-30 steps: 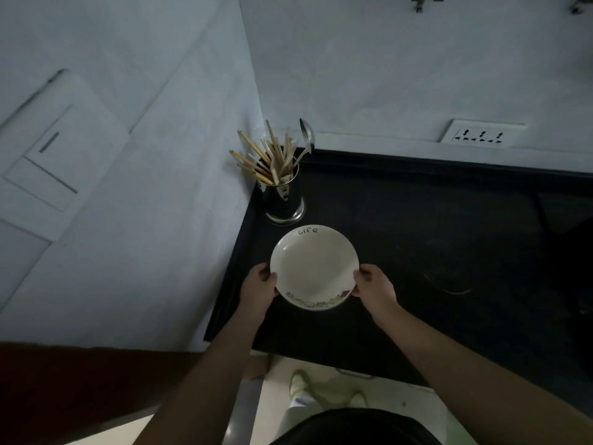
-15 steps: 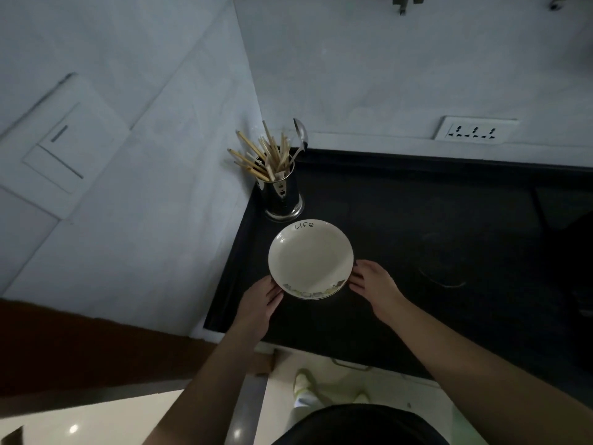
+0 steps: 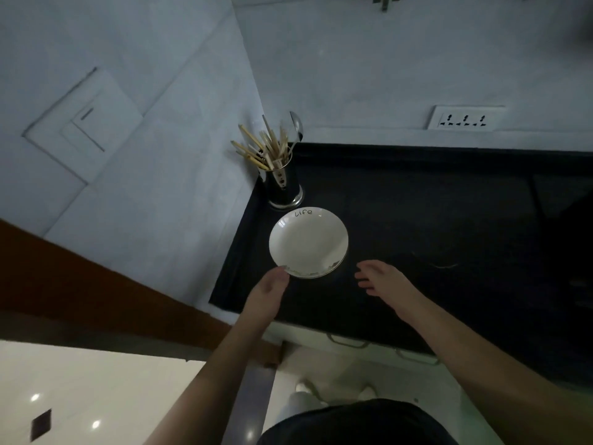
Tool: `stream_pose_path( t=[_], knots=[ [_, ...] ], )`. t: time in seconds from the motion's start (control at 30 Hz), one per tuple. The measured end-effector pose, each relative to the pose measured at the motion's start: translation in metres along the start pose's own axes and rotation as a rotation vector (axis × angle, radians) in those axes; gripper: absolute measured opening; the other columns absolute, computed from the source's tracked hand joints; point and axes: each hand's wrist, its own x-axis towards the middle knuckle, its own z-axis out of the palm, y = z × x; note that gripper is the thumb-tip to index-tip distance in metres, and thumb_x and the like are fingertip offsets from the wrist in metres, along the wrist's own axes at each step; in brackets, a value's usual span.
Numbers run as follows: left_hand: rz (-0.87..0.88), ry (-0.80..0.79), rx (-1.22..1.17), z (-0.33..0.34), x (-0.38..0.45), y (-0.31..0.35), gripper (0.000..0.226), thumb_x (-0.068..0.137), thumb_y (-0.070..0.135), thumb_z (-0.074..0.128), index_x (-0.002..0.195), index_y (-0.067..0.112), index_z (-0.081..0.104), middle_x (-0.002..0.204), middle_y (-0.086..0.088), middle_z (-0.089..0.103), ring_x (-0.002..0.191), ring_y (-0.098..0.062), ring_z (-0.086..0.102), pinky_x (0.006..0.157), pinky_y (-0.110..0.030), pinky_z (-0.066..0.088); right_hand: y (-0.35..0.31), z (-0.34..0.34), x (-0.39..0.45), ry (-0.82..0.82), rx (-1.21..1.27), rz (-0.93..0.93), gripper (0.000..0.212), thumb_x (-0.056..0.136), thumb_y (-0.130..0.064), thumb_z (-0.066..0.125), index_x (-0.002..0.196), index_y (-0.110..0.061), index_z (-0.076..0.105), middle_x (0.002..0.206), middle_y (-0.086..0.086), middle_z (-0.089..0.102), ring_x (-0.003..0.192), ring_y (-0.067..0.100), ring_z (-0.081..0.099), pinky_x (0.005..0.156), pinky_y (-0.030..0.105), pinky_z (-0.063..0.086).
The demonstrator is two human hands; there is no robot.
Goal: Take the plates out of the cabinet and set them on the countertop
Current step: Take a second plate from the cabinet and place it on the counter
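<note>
A white plate (image 3: 308,242) with the word "Life" on its far rim and a pattern on its near rim lies flat on the black countertop (image 3: 433,220), near the counter's left end. My left hand (image 3: 268,295) is at the plate's near-left rim, its fingertips touching or almost touching the edge. My right hand (image 3: 380,281) hovers to the right of the plate with fingers relaxed and spread, apart from it and holding nothing. The cabinet is not in view.
A steel utensil holder (image 3: 284,187) with chopsticks and a spoon stands just behind the plate in the wall corner. A wall socket (image 3: 465,118) sits above the counter's back edge. Drawer handles (image 3: 348,342) run under the counter's front edge.
Both hands held the plate by its sides a second ago. It now lies on the counter; my right hand has let go and drawn back right, my left has slid to the near rim.
</note>
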Motion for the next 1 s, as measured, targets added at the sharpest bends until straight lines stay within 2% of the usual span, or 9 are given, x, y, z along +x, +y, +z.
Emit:
stream_pose_path(
  t=[0.03,0.1,0.17,0.23,0.33,0.47,0.63,0.8,1.0],
  knots=[
    [0.074,-0.048,0.057,0.000,-0.005,0.000,0.042,0.098,0.047,0.047,0.139,0.036,0.046,0.127,0.019,0.054,0.126,-0.012,0.047,0.098,-0.029,0.038,0.001,0.000,-0.008,0.000,-0.100,-0.054,0.032,0.100,-0.036,0.044,0.128,-0.025,0.056,0.120,-0.002,0.065,0.101,0.012,0.061,0.092,0.035,0.049],
    [0.219,-0.111,0.252,-0.002,-0.011,-0.002,0.053,0.096,0.051,0.048,0.146,0.036,0.036,0.142,0.013,0.046,0.137,-0.014,0.037,0.107,-0.034,0.036,-0.001,0.000,-0.030,-0.009,-0.304,-0.163,0.040,0.097,-0.045,0.045,0.134,-0.029,0.051,0.126,-0.007,0.060,0.105,0.008,0.057,0.092,0.031,0.046],
    [0.411,-0.057,0.642,-0.005,-0.013,-0.002,0.066,0.093,0.060,0.040,0.151,0.031,0.027,0.156,0.002,0.035,0.145,-0.018,0.026,0.117,-0.048,0.028,-0.002,0.005,-0.052,-0.006,-0.476,-0.275,0.050,0.096,-0.047,0.047,0.142,-0.029,0.042,0.137,-0.005,0.054,0.117,0.011,0.054,0.097,0.032,0.045],
    [0.568,0.024,0.904,-0.006,-0.018,-0.002,0.073,0.090,0.067,0.025,0.153,0.029,0.022,0.160,0.001,0.029,0.149,-0.021,0.018,0.120,-0.050,0.021,-0.001,0.012,-0.074,0.071,-0.727,-0.404,0.056,0.097,-0.044,0.045,0.149,-0.028,0.030,0.152,0.000,0.038,0.135,0.016,0.042,0.110,0.037,0.036],
    [0.649,0.042,0.982,-0.008,-0.030,-0.007,0.067,0.093,0.061,0.014,0.154,0.032,0.016,0.164,0.002,0.020,0.151,-0.019,0.008,0.121,-0.045,0.010,0.007,0.024,-0.102,0.283,-1.025,-0.541,0.061,0.099,-0.040,0.038,0.153,-0.027,0.016,0.162,0.003,0.014,0.146,0.021,0.023,0.118,0.040,0.017],
    [0.735,0.063,1.094,-0.017,-0.049,-0.019,0.065,0.095,0.056,0.012,0.154,0.029,0.020,0.165,0.001,0.016,0.151,-0.020,0.005,0.118,-0.043,0.003,0.027,0.056,-0.130,0.344,-0.993,-0.479,0.061,0.099,-0.042,0.035,0.154,-0.027,0.013,0.163,0.003,0.006,0.147,0.023,0.017,0.118,0.039,0.016],
    [0.803,-0.037,1.165,-0.047,-0.071,-0.044,0.067,0.094,0.061,0.002,0.155,0.034,0.011,0.165,0.006,0.007,0.150,-0.014,-0.008,0.118,-0.041,-0.005,0.056,0.094,-0.168,0.423,-1.029,-0.364,0.060,0.100,-0.043,0.033,0.154,-0.026,0.015,0.163,0.003,0.009,0.149,0.023,0.009,0.120,0.037,0.004],
    [0.806,-0.149,1.238,-0.047,-0.096,-0.064,0.072,0.090,0.060,0.000,0.156,0.032,0.011,0.166,0.005,0.007,0.152,-0.019,0.000,0.121,-0.045,0.005,0.089,0.104,-0.225,0.515,-1.028,-0.278,0.059,0.099,-0.042,0.036,0.153,-0.022,0.024,0.161,0.008,0.019,0.148,0.027,0.015,0.119,0.040,0.010],
    [1.019,-0.310,1.234,0.013,-0.134,-0.044,0.067,0.095,0.057,0.012,0.156,0.030,0.016,0.165,0.005,0.012,0.152,-0.020,0.006,0.120,-0.046,0.012,0.140,0.078,-0.297,0.704,-0.917,-0.082,0.057,0.099,-0.038,0.036,0.152,-0.023,0.021,0.161,0.008,0.017,0.147,0.027,0.015,0.119,0.040,0.011]
  ],
)
